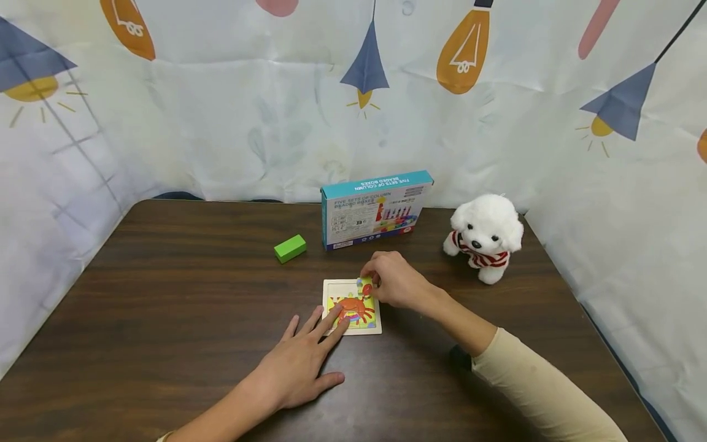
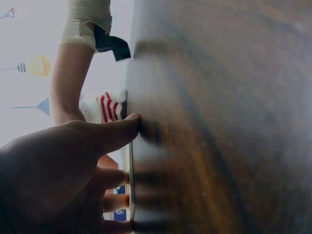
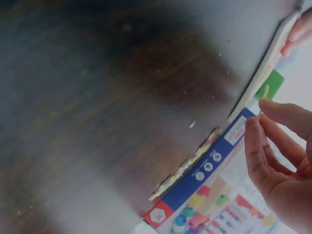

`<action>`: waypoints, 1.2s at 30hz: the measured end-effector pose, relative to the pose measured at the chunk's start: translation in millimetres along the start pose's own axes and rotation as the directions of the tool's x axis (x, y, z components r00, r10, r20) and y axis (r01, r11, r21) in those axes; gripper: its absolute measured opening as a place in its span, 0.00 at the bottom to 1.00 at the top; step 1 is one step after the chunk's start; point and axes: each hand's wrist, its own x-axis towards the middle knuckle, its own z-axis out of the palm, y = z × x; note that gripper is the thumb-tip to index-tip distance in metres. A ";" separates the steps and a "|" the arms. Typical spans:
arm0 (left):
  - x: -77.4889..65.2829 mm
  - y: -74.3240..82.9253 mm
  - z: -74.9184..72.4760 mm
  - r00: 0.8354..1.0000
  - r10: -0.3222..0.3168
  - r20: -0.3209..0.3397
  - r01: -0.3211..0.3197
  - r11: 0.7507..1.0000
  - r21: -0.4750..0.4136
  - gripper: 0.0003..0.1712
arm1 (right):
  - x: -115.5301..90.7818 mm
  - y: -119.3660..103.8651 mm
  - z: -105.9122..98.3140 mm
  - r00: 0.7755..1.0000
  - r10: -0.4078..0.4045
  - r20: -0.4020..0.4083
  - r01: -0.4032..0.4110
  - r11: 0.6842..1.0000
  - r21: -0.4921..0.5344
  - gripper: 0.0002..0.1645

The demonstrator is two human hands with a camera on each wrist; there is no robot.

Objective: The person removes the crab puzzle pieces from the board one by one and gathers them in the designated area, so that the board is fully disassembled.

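A small wooden jigsaw puzzle [image 1: 356, 310] with a red crab picture lies in a pale frame on the table. My left hand [image 1: 301, 362] rests with its fingers spread, the fingertips on the puzzle's left and lower part. Between thumb and fingers, my right hand [image 1: 394, 279] pinches a puzzle piece [image 1: 365, 286] over the board's upper right corner. The right wrist view shows that piece nearly edge-on, above the table. In the left wrist view, the left hand [image 2: 63, 165] touches the frame edge with its thumb apart from it.
Behind the board stand a green block [image 1: 289, 248] and a teal-topped toy box [image 1: 378, 212]. A white plush dog [image 1: 486, 236] in a striped top stands at the right. Near the box, a thin row of flat pieces [image 3: 183, 168] lies on the table [image 1: 193, 276].
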 end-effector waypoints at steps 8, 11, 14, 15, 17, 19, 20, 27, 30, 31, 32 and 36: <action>-0.8 -1.1 3.8 1.000 -0.007 0.018 0.007 1.000 -0.019 0.51 | -8.9 11.5 -10.1 0.998 0.049 -0.026 -0.046 0.994 0.095 0.15; -1.2 -0.8 5.0 1.000 -0.007 0.026 0.008 1.000 -0.016 0.50 | -13.8 18.4 -13.9 0.996 0.087 -0.034 -0.082 0.987 0.139 0.14; -0.5 -0.8 4.4 1.000 -0.001 0.018 0.001 1.000 -0.008 0.51 | -17.3 24.7 -19.3 0.993 0.103 -0.052 -0.093 0.983 0.157 0.15; -0.3 -0.9 4.0 1.000 -0.001 0.015 0.001 1.000 -0.005 0.51 | -18.2 26.6 -21.1 0.993 0.104 -0.054 -0.094 0.983 0.159 0.15; -0.1 -1.1 3.3 1.000 0.002 0.009 -0.002 1.000 -0.001 0.50 | -19.7 30.5 -23.9 0.993 0.107 -0.057 -0.097 0.982 0.160 0.16; 0.0 -1.5 2.8 1.000 0.002 0.007 -0.002 1.000 -0.004 0.50 | -21.0 34.5 -26.0 0.992 0.116 -0.056 -0.105 0.981 0.163 0.16; -0.1 -1.5 2.4 1.000 0.001 0.008 -0.001 1.000 -0.007 0.50 | -21.6 36.7 -26.8 0.991 0.121 -0.055 -0.111 0.980 0.163 0.16; -3.4 -2.1 2.8 1.000 -0.014 0.001 0.014 1.000 -0.021 0.51 | -25.0 47.9 -30.5 0.991 0.120 -0.057 -0.111 0.984 0.141 0.15; -3.6 -1.9 2.4 1.000 -0.009 -0.005 0.009 1.000 -0.012 0.51 | -27.5 53.1 -33.0 0.990 0.135 -0.050 -0.128 0.983 0.132 0.15; -3.4 -1.7 2.2 1.000 -0.006 -0.007 0.006 1.000 -0.009 0.51 | -28.6 55.1 -33.8 0.989 0.143 -0.048 -0.136 0.982 0.130 0.15; -3.2 -1.6 2.1 1.000 -0.004 -0.009 0.004 1.000 -0.009 0.51 | -29.8 57.3 -34.5 0.988 0.147 -0.042 -0.141 0.982 0.129 0.15; -2.6 -0.5 2.0 1.000 0.008 -0.016 -0.008 1.000 -0.006 0.51 | -35.1 66.3 -35.8 0.986 0.162 -0.026 -0.158 0.979 0.126 0.15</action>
